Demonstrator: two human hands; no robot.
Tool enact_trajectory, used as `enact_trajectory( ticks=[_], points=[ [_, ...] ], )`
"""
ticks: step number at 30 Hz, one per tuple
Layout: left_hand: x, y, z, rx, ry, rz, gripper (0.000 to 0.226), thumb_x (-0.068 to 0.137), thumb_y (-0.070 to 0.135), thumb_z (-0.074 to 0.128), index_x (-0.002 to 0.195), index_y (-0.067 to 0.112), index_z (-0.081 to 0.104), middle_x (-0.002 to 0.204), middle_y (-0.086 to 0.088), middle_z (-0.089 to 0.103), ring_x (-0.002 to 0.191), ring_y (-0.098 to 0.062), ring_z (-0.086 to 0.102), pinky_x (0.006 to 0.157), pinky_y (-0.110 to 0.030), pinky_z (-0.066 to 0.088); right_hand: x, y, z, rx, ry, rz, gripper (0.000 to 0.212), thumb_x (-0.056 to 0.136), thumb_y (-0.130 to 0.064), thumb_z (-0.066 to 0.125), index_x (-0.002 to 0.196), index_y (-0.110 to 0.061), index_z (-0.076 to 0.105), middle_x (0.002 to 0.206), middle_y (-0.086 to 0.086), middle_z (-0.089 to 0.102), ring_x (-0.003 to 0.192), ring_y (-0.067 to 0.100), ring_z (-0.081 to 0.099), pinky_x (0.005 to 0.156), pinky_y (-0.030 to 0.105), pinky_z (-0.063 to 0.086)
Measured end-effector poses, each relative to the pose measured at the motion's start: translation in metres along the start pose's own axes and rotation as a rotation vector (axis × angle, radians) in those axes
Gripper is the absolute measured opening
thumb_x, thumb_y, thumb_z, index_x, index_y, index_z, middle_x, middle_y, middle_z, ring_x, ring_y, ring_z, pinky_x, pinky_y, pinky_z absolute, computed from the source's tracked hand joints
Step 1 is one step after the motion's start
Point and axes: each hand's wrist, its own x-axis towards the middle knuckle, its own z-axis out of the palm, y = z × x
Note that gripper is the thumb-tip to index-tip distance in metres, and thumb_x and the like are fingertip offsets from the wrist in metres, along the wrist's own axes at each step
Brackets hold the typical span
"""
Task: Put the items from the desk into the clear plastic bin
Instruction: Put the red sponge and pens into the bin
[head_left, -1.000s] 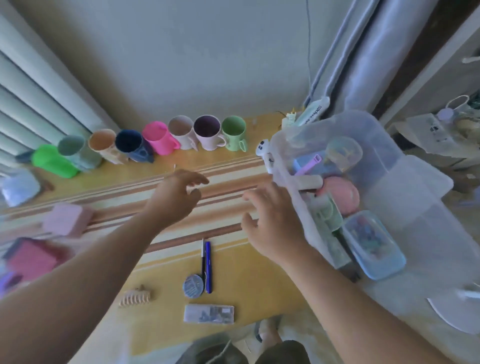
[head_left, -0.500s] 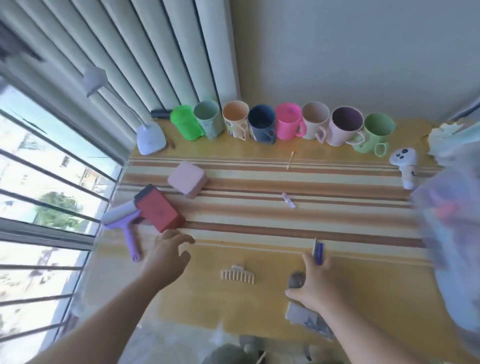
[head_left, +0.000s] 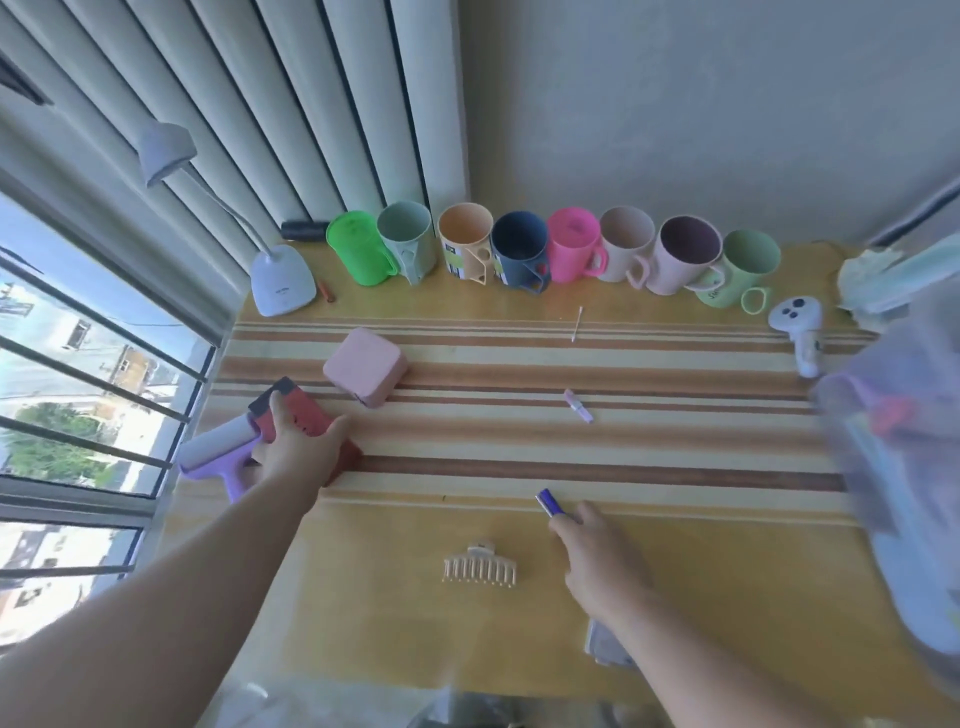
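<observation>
My left hand (head_left: 296, 447) grips the red box (head_left: 306, 423) on the worktop (head_left: 727, 545), beside the lint roller (head_left: 221, 449). My right hand (head_left: 605, 564) covers the blue pen (head_left: 549, 503), near the hair claw (head_left: 480, 569). The clear bin (head_left: 904, 467) appears blurred at right.

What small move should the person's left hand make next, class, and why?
Probably close and lift: the left hand already wraps the red rectangular box on the striped desk mat, while the clear plastic bin sits far right.

Bright daylight from the window (head_left: 78, 395) at left, soft shadows, wide-angle bending at edges — bin (head_left: 904, 467) smeared by blur
</observation>
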Motion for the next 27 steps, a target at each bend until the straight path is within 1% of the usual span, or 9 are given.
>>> enact_trajectory(
  ticks=[4, 7, 10, 15, 17, 19, 22, 24, 27],
  points=[
    [0.012, 0.011, 0.005, 0.069, -0.033, 0.009, 0.109, 0.075, 0.056, 0.073, 0.146, 0.065, -0.009, 0.14, -0.03, 0.032, 0.102, -0.051, 0.05, 0.083, -0.06, 0.058, 0.005, 0.006, -0.005, 0.036, 0.007, -0.024, 0.041, 0.091, 0.0, 0.057, 0.119, -0.029, 0.062, 0.131, -0.006, 0.052, 0.107, 0.028, 0.06, 0.079, 0.037, 0.05],
    [0.006, 0.012, 0.005, 0.093, -0.002, 0.05, 0.097, 0.084, 0.04, 0.064, 0.147, 0.065, -0.006, 0.14, -0.033, 0.03, 0.096, -0.051, 0.05, 0.085, -0.061, 0.057, 0.006, 0.01, -0.012, 0.026, 0.034, 0.031, 0.031, 0.092, -0.001, 0.059, 0.109, -0.026, 0.063, 0.115, -0.001, 0.059, 0.099, 0.026, 0.061, 0.08, 0.04, 0.055],
    [-0.011, 0.007, 0.004, 0.061, 0.067, 0.045, 0.102, 0.081, 0.039, 0.066, 0.143, 0.068, -0.009, 0.139, -0.034, 0.032, 0.093, -0.05, 0.051, 0.085, -0.061, 0.057, 0.003, 0.015, -0.017, -0.018, 0.08, 0.077, 0.025, 0.094, -0.001, 0.06, 0.106, -0.022, 0.064, 0.103, 0.0, 0.063, 0.089, 0.025, 0.062, 0.074, 0.04, 0.06],
    [-0.062, 0.004, -0.001, -0.071, 0.133, 0.101, 0.112, 0.075, 0.029, 0.071, 0.143, 0.069, -0.008, 0.139, -0.026, 0.033, 0.083, -0.044, 0.059, 0.074, -0.046, 0.058, -0.004, 0.022, -0.024, 0.042, 0.121, 0.003, 0.027, 0.095, -0.007, 0.062, 0.113, -0.024, 0.05, 0.094, -0.002, 0.061, 0.08, 0.022, 0.061, 0.062, 0.036, 0.053],
    [-0.086, 0.004, 0.003, -0.059, 0.09, 0.222, 0.116, 0.075, 0.022, 0.073, 0.148, 0.065, -0.006, 0.125, -0.017, 0.039, 0.077, -0.036, 0.057, 0.066, -0.038, 0.054, -0.004, 0.028, -0.026, 0.18, 0.117, 0.043, 0.036, 0.091, -0.014, 0.07, 0.112, -0.029, 0.044, 0.089, -0.004, 0.063, 0.074, 0.019, 0.064, 0.06, 0.034, 0.056],
    [-0.109, 0.009, 0.012, -0.021, 0.013, 0.356, 0.122, 0.072, 0.017, 0.076, 0.151, 0.064, -0.005, 0.107, -0.006, 0.039, 0.075, -0.03, 0.057, 0.064, -0.038, 0.055, -0.006, 0.033, -0.035, 0.494, 0.109, 0.141, 0.045, 0.084, -0.016, 0.077, 0.112, -0.033, 0.046, 0.086, -0.002, 0.067, 0.067, 0.021, 0.068, 0.052, 0.03, 0.053],
    [-0.136, 0.025, 0.03, 0.053, -0.076, 0.517, 0.125, 0.069, 0.021, 0.079, 0.149, 0.068, -0.006, 0.113, -0.003, 0.035, 0.087, -0.025, 0.057, 0.072, -0.039, 0.054, -0.018, 0.039, -0.064, 0.932, 0.158, 0.22, 0.049, 0.082, -0.008, 0.077, 0.119, -0.034, 0.057, 0.096, 0.003, 0.07, 0.071, 0.021, 0.071, 0.051, 0.023, 0.053],
    [-0.159, 0.048, 0.043, 0.052, -0.13, 0.633, 0.123, 0.07, 0.023, 0.08, 0.151, 0.064, -0.003, 0.12, -0.002, 0.034, 0.097, -0.022, 0.052, 0.085, -0.038, 0.051, -0.03, 0.047, -0.09, 1.044, 0.195, 0.207, 0.047, 0.082, -0.008, 0.078, 0.114, -0.037, 0.062, 0.097, 0.006, 0.071, 0.073, 0.024, 0.074, 0.057, 0.031, 0.06],
    [-0.207, 0.1, 0.057, 0.068, -0.205, 0.814, 0.122, 0.07, 0.031, 0.081, 0.152, 0.063, -0.003, 0.121, -0.001, 0.035, 0.098, -0.022, 0.053, 0.086, -0.04, 0.054, -0.058, 0.071, -0.131, 1.085, 0.309, 0.171, 0.054, 0.07, -0.013, 0.08, 0.111, -0.045, 0.067, 0.099, 0.011, 0.074, 0.076, 0.03, 0.078, 0.071, 0.045, 0.067]
  ],
)
